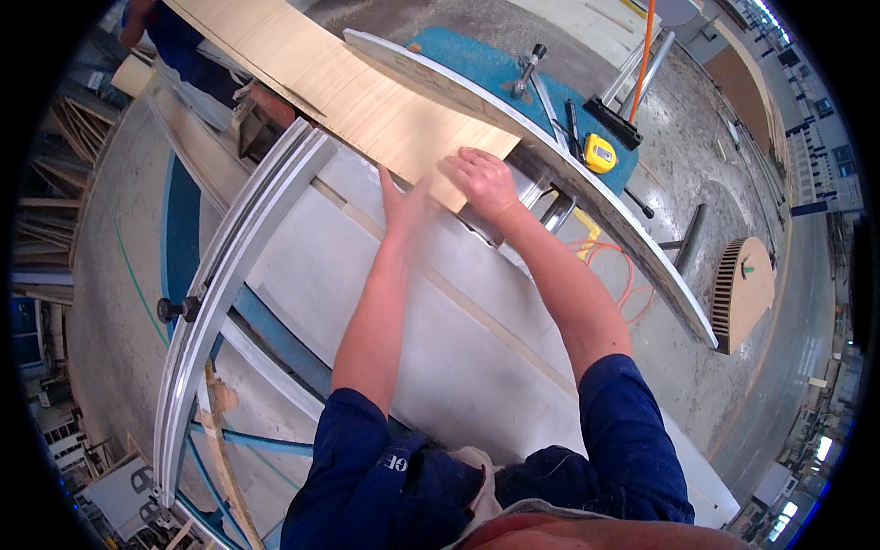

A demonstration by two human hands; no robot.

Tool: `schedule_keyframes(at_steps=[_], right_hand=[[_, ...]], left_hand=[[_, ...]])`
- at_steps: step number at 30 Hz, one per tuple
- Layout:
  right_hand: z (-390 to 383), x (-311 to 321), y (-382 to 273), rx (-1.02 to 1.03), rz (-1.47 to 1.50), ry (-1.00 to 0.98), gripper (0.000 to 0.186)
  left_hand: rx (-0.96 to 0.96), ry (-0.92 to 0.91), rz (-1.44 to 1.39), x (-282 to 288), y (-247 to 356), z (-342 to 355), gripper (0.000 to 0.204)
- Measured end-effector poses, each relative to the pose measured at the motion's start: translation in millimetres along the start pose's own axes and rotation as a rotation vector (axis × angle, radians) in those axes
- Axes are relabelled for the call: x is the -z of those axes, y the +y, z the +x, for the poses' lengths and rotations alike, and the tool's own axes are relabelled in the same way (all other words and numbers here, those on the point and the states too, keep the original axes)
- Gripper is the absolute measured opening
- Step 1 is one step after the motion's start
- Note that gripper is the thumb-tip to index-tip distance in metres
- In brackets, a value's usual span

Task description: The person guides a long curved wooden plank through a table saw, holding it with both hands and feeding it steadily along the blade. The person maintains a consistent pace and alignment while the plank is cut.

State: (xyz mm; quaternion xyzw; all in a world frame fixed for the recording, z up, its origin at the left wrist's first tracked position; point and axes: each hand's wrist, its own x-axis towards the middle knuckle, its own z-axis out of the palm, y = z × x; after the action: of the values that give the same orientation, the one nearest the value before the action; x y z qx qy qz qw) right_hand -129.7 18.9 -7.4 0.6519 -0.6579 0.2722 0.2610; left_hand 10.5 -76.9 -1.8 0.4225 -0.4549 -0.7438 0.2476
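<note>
A long, pale wood-grained board [357, 101] stretches away from me toward the far left, lying over the grey metal machine table [321, 243]. My left hand [403, 203] is at the board's left edge near its close end, thumb along the edge; its fingers are blurred and partly hidden. My right hand [483, 181] grips the near right end, its fingers bent over the top face. The two hands are close together. Just beyond the board's right side runs a long white-edged rail [632, 234].
A yellow tape measure [600, 154] and black-handled tools lie on a blue surface [449, 57] at the far right. An aluminium rail [215, 284] with a black knob [178, 310] bounds the left. Another person in blue [188, 50] stands far left. A rounded ribbed piece [744, 291] sits right.
</note>
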Motion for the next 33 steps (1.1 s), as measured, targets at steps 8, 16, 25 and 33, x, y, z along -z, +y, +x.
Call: schedule_keyframes(at_steps=[8,16,25,33], right_hand=[[1.7,-0.5,2.7,0.020,0.010,-0.002,0.028],[4.3,2.0,-1.3,-0.001,0.019,-0.034,0.030],[37.1,33.8,47.3,0.195,0.268,-0.718,0.068],[38.5,19.9,63.2,0.281,0.104,-0.698,0.051]], left_hand=[[-0.383,0.097,0.181,-11.2,-31.3,-42.1,0.091],[-0.648,0.163,0.569,-6.2,-40.1,-53.4,0.080],[-0.549,0.170,0.590,-10.3,-29.4,-59.1,0.081],[-0.604,0.156,0.519,-11.5,-39.6,-59.1,0.061]])
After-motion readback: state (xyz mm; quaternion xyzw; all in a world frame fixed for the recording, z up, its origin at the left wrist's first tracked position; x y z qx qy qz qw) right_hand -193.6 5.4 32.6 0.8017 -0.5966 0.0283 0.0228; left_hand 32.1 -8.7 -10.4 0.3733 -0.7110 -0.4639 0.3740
